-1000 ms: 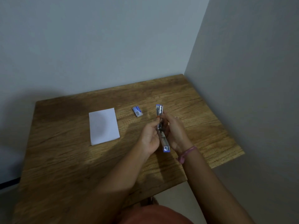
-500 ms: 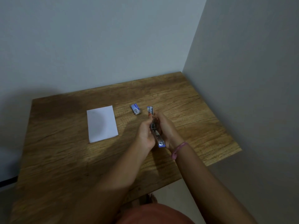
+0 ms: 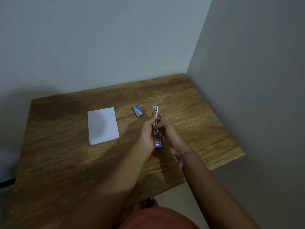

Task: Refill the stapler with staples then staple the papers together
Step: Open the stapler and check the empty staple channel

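A small blue-and-metal stapler point(image 3: 156, 126) is swung fully open, lying lengthwise between my hands above the table. My left hand point(image 3: 146, 134) grips its left side, thumb up near the metal channel. My right hand point(image 3: 170, 134) curls round the right side, a ring on one finger and a pink band at the wrist. A small blue staple box point(image 3: 137, 111) lies on the table just left of the stapler's far tip. White papers point(image 3: 103, 125) lie flat in a stack further left. Whether staples sit in the channel is too small to tell.
The wooden table point(image 3: 206, 129) stands in a room corner, walls close behind and to the right. Its front and right edges drop to a pale floor. An orange-red garment point(image 3: 158, 217) shows at the bottom of the view.
Both hands keep hold of the opened stapler and have barely shifted over the table; mostly the camera moved. Box and papers lie where they were.
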A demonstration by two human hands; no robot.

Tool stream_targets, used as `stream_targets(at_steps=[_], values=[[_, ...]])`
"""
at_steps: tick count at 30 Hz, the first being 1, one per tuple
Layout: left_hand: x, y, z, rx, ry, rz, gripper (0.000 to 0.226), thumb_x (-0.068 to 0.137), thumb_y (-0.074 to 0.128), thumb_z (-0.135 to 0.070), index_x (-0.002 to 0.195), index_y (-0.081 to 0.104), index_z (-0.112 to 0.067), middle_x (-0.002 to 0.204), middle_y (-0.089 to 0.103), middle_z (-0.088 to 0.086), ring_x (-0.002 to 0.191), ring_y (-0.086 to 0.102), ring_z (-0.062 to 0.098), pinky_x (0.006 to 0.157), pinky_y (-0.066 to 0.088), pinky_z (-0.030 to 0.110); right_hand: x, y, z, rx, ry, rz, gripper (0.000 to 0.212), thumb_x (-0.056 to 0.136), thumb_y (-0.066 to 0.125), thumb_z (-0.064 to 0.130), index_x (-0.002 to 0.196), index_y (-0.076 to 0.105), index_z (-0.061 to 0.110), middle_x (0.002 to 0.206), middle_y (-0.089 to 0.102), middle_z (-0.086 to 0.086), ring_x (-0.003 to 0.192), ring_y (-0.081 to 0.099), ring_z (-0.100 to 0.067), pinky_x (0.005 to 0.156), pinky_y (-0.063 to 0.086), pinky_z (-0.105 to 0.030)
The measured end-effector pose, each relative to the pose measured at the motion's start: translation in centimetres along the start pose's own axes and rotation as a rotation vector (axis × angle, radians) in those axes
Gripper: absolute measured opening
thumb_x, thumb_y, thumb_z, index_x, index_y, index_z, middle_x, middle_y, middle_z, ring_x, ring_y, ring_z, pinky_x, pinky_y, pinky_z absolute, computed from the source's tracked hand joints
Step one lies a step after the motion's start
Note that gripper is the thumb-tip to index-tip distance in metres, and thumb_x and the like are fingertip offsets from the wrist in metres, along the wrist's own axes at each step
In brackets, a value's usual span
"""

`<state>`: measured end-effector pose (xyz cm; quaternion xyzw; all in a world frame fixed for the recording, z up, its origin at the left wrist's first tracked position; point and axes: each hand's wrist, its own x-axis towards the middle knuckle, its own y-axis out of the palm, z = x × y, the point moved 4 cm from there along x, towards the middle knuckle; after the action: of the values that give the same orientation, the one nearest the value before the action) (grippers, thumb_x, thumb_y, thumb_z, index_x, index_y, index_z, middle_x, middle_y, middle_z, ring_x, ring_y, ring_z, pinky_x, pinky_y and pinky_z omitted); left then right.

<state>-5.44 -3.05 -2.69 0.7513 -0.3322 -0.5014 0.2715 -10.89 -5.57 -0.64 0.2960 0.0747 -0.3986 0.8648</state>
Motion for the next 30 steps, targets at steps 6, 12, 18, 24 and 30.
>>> stream_targets(at_steps=[6,12,18,24,30], values=[[-0.1,0.4,-0.4,0.015,-0.024,0.053,0.026,0.096,0.054,-0.022,0.082,0.068,-0.005,0.06,0.063,-0.001,0.048,0.061,0.007,0.043,0.051,0.017,0.0,-1.2,0.0,0.133,-0.018,0.106,0.06,0.088,0.038,-0.01,0.138,0.044,0.022,0.115,0.061,-0.002,0.101,0.057,-0.013,0.089,0.045,-0.028],[0.4,-1.3,-0.6,0.142,-0.098,0.112,0.02,0.092,0.052,-0.015,0.104,0.063,-0.004,0.077,0.065,0.001,0.057,0.059,0.008,0.06,0.046,0.02,0.5,-2.8,-0.5,-0.016,0.029,0.149,0.059,0.089,0.048,-0.001,0.141,0.041,0.026,0.102,0.064,0.002,0.09,0.056,-0.013,0.082,0.043,-0.032],[0.8,-3.7,-0.4,0.226,-0.058,0.199,0.022,0.092,0.052,-0.013,0.111,0.062,-0.01,0.086,0.069,-0.005,0.064,0.056,0.004,0.058,0.05,0.02,0.7,-5.0,2.0,-0.434,-0.161,-0.045,0.048,0.094,0.044,0.0,0.14,0.041,0.016,0.128,0.061,0.009,0.122,0.055,-0.009,0.093,0.048,-0.021],[1.5,-4.6,-0.6,0.217,-0.018,0.202,0.022,0.09,0.054,-0.013,0.112,0.061,-0.01,0.095,0.07,-0.002,0.064,0.055,0.004,0.06,0.05,0.021,0.3,-4.5,3.8,-0.891,-0.511,-0.046,0.064,0.088,0.034,-0.013,0.147,0.03,0.012,0.152,0.03,-0.002,0.142,0.029,-0.016,0.114,0.027,-0.029],[2.0,-4.2,-1.7,0.299,0.014,0.215,0.022,0.086,0.059,-0.012,0.108,0.06,-0.008,0.069,0.057,0.0,0.062,0.055,0.007,0.067,0.051,0.023,0.8,-3.7,4.0,-1.098,-0.542,0.071,0.07,0.078,0.036,-0.021,0.143,0.036,0.004,0.149,0.038,-0.013,0.141,0.034,-0.022,0.117,0.022,-0.027]])
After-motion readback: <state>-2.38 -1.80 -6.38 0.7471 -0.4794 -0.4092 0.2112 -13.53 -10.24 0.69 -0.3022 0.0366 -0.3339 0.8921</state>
